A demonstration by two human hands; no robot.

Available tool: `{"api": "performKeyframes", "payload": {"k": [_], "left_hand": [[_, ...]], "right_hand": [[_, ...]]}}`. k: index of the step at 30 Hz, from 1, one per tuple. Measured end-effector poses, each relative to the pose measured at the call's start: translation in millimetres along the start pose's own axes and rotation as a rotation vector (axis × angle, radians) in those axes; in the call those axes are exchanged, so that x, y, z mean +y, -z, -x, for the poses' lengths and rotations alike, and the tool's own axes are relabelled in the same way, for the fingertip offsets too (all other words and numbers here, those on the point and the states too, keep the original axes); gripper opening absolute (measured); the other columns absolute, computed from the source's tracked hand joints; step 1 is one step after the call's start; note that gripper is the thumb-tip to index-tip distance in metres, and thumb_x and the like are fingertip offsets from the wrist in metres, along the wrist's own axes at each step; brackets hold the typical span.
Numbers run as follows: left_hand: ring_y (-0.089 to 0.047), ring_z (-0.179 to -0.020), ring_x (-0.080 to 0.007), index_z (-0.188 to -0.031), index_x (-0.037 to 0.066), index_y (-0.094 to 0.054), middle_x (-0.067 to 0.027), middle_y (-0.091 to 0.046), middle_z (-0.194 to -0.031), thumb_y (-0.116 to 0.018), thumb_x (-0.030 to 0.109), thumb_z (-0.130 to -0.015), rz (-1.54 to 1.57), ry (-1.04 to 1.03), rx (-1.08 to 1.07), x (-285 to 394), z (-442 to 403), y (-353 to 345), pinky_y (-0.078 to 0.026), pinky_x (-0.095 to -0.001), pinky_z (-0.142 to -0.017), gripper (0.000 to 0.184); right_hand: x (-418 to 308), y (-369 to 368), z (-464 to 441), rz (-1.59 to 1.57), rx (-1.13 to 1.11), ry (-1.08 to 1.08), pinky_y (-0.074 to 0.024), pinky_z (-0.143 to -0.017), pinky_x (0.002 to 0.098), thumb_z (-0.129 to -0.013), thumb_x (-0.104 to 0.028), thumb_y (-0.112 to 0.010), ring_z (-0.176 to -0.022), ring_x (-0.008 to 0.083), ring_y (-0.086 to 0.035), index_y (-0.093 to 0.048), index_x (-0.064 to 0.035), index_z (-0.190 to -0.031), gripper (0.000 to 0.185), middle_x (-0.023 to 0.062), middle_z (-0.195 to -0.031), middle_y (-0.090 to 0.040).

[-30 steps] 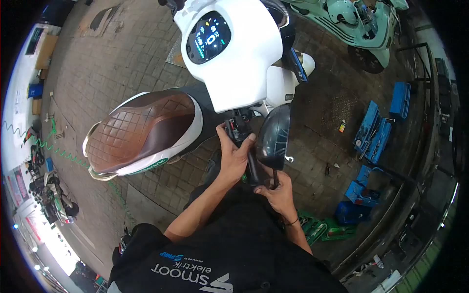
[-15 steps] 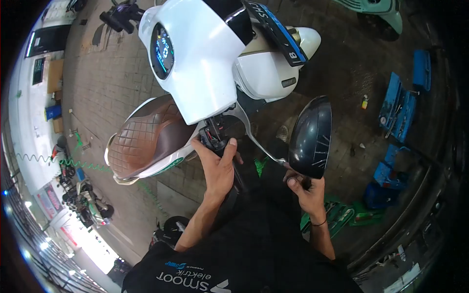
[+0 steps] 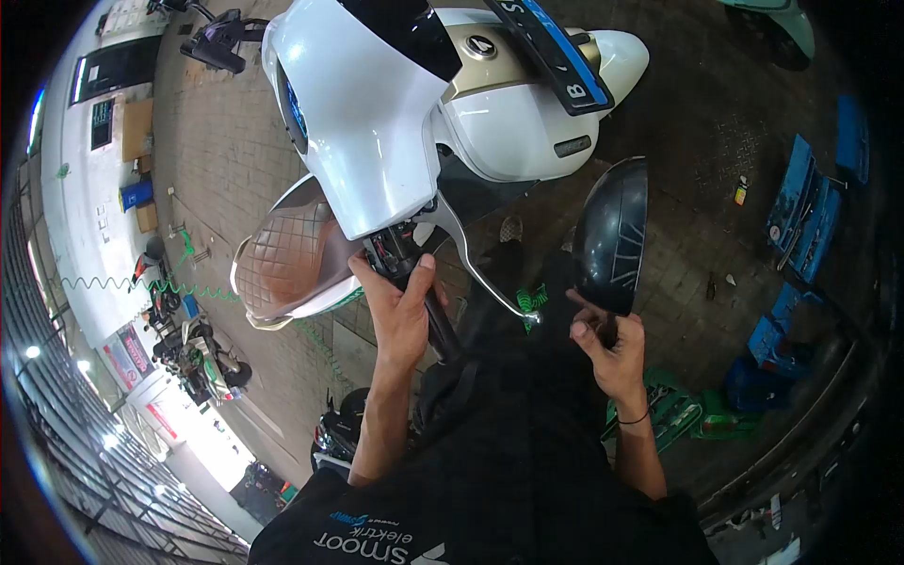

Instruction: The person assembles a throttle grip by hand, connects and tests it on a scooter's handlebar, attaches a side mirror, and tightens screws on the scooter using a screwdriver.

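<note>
My left hand (image 3: 400, 315) is wrapped round the black switch housing (image 3: 394, 252) at the base of the handlebar grip (image 3: 440, 325), with thumb and forefinger on its two sides. In my right hand (image 3: 617, 353) is a black rear-view mirror (image 3: 612, 240), gripped at its lower end; its stem is mostly hidden by the fingers. Between my hands the silver brake lever (image 3: 480, 268) curves toward me. Beyond my left hand stands the white scooter's handlebar cover (image 3: 363, 122).
A brown quilted seat (image 3: 287, 259) lies to the left of the handlebar. The scooter's white front fender (image 3: 518, 137) and number plate (image 3: 556, 56) are ahead. Blue toolboxes (image 3: 800, 212) and a green toolbox (image 3: 664, 410) sit on the floor at right. A coiled green hose (image 3: 151, 287) hangs at left.
My right hand has moved the mirror away from the brake lever's tip, to the right. My left hand stays on the switch housing while the whole view shifts.
</note>
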State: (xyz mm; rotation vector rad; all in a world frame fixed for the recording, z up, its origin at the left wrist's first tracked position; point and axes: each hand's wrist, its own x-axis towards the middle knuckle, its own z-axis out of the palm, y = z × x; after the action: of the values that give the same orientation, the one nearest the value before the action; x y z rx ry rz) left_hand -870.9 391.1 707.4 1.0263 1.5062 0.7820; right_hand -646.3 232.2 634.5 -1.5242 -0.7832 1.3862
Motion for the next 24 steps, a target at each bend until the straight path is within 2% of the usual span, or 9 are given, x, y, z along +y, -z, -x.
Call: {"api": "performKeyframes", "payload": {"k": [5,7,8,9,11,13,17,18,24], "left_hand": [[-0.059,-0.060,-0.0170,-0.145,0.009,-0.020,-0.0120,-0.057,-0.095,-0.063,0.004,-0.100,-0.094,0.032,0.028,2.4,-0.5,-2.4,-0.051,-0.0305,-0.053,0.062],[-0.059,-0.060,-0.0170,-0.145,0.010,-0.019,-0.0117,-0.057,-0.094,-0.063,0.004,-0.100,-0.051,0.011,0.025,5.0,0.8,-4.6,-0.051,-0.0305,-0.052,0.063],[-0.059,-0.061,-0.0170,-0.146,0.010,-0.018,-0.0115,-0.057,-0.093,-0.063,0.004,-0.100,-0.006,-0.008,0.021,6.7,0.3,-5.9,-0.051,-0.0305,-0.052,0.064],[-0.059,-0.061,-0.0170,-0.146,0.010,-0.018,-0.0115,-0.057,-0.093,-0.063,0.004,-0.100,-0.007,-0.014,0.019,7.9,-0.2,-8.0,-0.051,-0.0305,-0.052,0.064],[-0.060,-0.057,-0.0151,-0.117,0.009,-0.027,-0.0089,-0.059,-0.088,-0.069,0.006,-0.098,0.068,-0.026,0.036,9.1,0.4,-10.7,-0.050,-0.0277,-0.050,0.046],[-0.060,-0.057,-0.0151,-0.116,0.009,-0.027,-0.0085,-0.058,-0.087,-0.069,0.006,-0.098,0.017,-0.016,0.038,2.6,-1.2,-5.9,-0.050,-0.0282,-0.050,0.046],[-0.060,-0.058,-0.0152,-0.114,0.010,-0.027,-0.0077,-0.057,-0.086,-0.071,0.007,-0.097,0.062,-0.015,-0.002,-3.7,-2.7,1.6,-0.050,-0.0292,-0.051,0.047],[-0.060,-0.060,-0.0156,-0.116,0.010,-0.027,-0.0084,-0.057,-0.089,-0.072,0.007,-0.097,0.068,-0.020,-0.029,-2.9,-3.0,4.0,-0.050,-0.0293,-0.052,0.049],[-0.063,-0.071,-0.0181,-0.119,0.009,-0.026,-0.0116,-0.057,-0.098,-0.068,0.006,-0.096,0.194,-0.021,-0.083,-2.2,-6.1,7.1,-0.053,-0.0317,-0.060,0.047]], "right_hand": [[-6.3,1.7,-0.8,-0.086,0.094,-0.026,-0.0470,-0.067,0.0243,-0.095,-0.023,-0.076,-0.068,0.0062,-0.055,-0.073,0.0083,-0.110,0.035,0.0009,-0.073,-0.061],[-19.1,-1.5,-5.4,-0.158,0.175,0.075,-0.0374,-0.058,0.0244,-0.097,-0.026,-0.074,-0.061,0.0066,-0.048,-0.065,0.0050,-0.086,0.034,-0.0011,-0.068,-0.051],[-24.8,-0.3,-5.6,-0.161,0.177,0.082,-0.0374,-0.058,0.0244,-0.097,-0.026,-0.074,-0.061,0.0066,-0.048,-0.065,0.0050,-0.086,0.034,-0.0011,-0.068,-0.051],[-31.0,1.6,-5.1,-0.197,0.152,0.093,-0.0382,-0.059,0.0236,-0.100,-0.028,-0.068,-0.062,0.0071,-0.050,-0.064,0.0047,-0.096,0.033,0.0007,-0.070,-0.054],[-41.9,4.6,-1.1,-0.233,0.131,0.103,-0.0389,-0.059,0.0228,-0.103,-0.031,-0.062,-0.062,0.0075,-0.051,-0.064,0.0044,-0.106,0.035,0.0025,-0.073,-0.056],[-53.2,7.1,3.7,-0.679,0.022,0.046,-0.0407,-0.060,0.0235,-0.105,-0.032,-0.053,-0.065,0.0092,-0.054,-0.056,0.0032,-0.125,0.041,0.0066,-0.080,-0.061],[-94.4,8.1,5.6,-0.649,-0.049,0.215,-0.0553,-0.072,0.0338,-0.106,-0.040,-0.056,-0.076,0.0183,-0.065,-0.053,0.0019,-0.122,0.045,0.0144,-0.089,-0.066],[-101.4,11.2,3.8,-0.632,-0.105,0.308,-0.0595,-0.085,0.0442,-0.105,-0.037,-0.060,-0.085,0.0237,-0.069,-0.053,0.0003,-0.118,0.040,0.0172,-0.094,-0.068],[-141.0,-41.0,-31.9,-0.595,-0.020,0.619,-0.0590,-0.092,0.0423,-0.102,-0.013,-0.066,-0.098,0.0276,-0.072,-0.056,0.0012,-0.112,0.020,0.0203,-0.100,-0.070]]}}
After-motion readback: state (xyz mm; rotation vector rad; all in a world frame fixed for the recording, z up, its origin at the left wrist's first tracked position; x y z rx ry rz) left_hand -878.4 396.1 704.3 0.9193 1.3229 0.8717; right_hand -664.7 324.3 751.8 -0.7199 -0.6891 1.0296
